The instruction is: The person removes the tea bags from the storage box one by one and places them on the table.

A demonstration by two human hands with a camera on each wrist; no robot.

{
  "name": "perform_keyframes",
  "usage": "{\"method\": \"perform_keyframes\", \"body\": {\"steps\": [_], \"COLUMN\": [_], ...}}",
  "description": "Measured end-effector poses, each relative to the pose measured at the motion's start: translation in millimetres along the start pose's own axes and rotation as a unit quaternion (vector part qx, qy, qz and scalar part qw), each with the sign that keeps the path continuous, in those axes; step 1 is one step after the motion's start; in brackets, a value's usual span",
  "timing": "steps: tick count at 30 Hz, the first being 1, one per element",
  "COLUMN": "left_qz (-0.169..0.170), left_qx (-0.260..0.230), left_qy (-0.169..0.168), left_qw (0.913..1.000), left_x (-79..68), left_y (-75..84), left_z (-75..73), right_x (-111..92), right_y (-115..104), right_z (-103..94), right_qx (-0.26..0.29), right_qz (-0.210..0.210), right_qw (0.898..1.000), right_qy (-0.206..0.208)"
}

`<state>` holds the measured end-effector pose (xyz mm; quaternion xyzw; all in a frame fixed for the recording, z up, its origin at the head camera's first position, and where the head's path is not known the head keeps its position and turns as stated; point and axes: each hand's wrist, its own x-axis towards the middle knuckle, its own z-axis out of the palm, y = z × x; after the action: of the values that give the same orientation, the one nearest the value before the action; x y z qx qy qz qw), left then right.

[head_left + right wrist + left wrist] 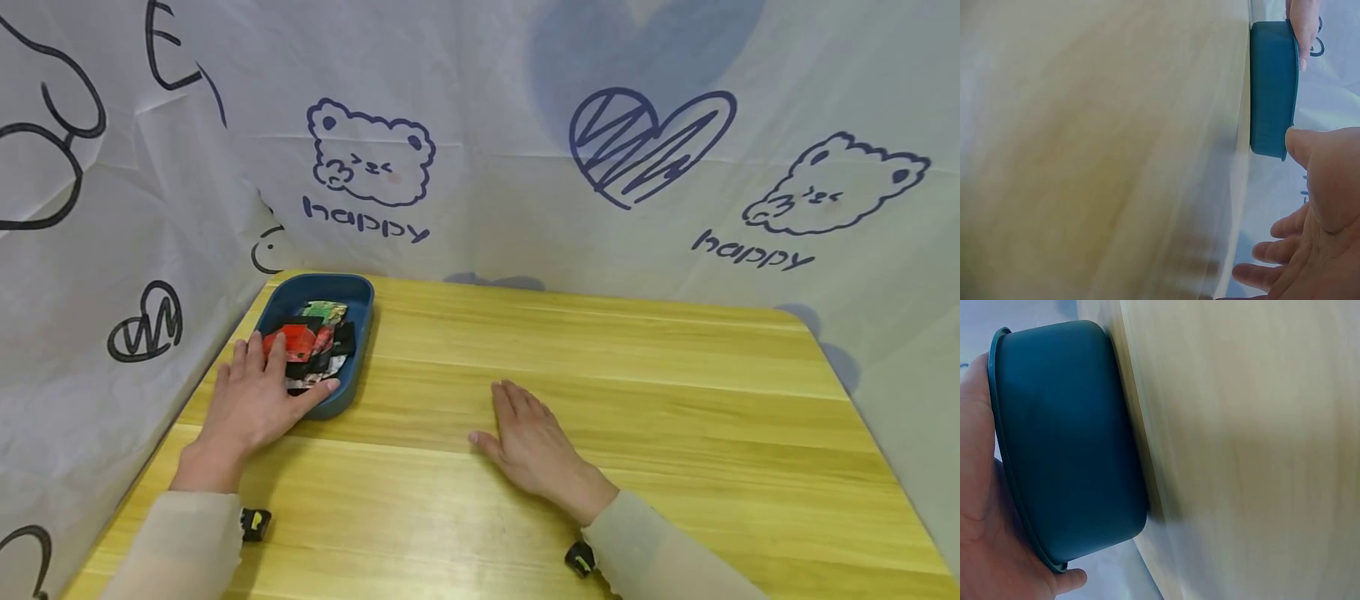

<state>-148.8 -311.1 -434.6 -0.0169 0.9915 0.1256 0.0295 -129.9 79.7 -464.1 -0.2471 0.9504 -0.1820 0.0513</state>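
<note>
A blue plastic bin (pixel 363 333) stands at the table's far left corner. Inside it lies a loose pile of small packets, among them a red one (pixel 292 342), a green one (pixel 327 311) and several black ones. My left hand (pixel 255 398) reaches over the bin's near left side, fingers extended and thumb spread toward the near rim. From the left wrist view, the palm is beside the rim of the bin (pixel 1069 437). Farther right, my right hand (pixel 534 446) hovers low over the table, holding nothing, its fingers straight and its thumb apart.
The wooden table (pixel 637 367) has pale yellow grain and rounded far corners. White cloth (pixel 480 192) with drawn bears and hearts hangs behind it and along both sides. A small black device (pixel 257 525) sits at the left sleeve, another (pixel 580 558) at the right.
</note>
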Motion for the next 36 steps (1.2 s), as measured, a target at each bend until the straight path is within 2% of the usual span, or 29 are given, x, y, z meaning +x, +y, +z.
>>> {"method": "perform_keyframes", "body": {"steps": [7, 22, 27, 31, 36], "left_qz": [0.01, 0.055, 0.067, 0.087, 0.136], "left_qx": [-0.004, -0.006, -0.008, -0.021, -0.038], "left_qy": [-0.003, -0.001, 0.004, 0.004, 0.008], "left_qw": [0.9999, 0.9985, 0.9977, 0.996, 0.9899], "left_x": [-2.4, -10.0, -12.8, -16.0, -22.5], "left_y": [23.1, 93.9, 117.7, 134.5, 151.6], "left_z": [5.6, 26.4, 34.7, 39.1, 43.9], "right_x": [0, 0, 0, -2, -6], "right_y": [1, -3, -8, -15, -17], "right_z": [-0.2, -3.6, -7.7, -13.4, -17.9], "right_qx": [-0.001, 0.011, 0.023, 0.036, 0.026], "right_qz": [-0.005, -0.001, -0.013, -0.039, -0.05], "right_qw": [1.0, 1.0, 0.998, 0.995, 0.995], "right_qy": [0.014, 0.027, 0.06, 0.079, 0.078]}}
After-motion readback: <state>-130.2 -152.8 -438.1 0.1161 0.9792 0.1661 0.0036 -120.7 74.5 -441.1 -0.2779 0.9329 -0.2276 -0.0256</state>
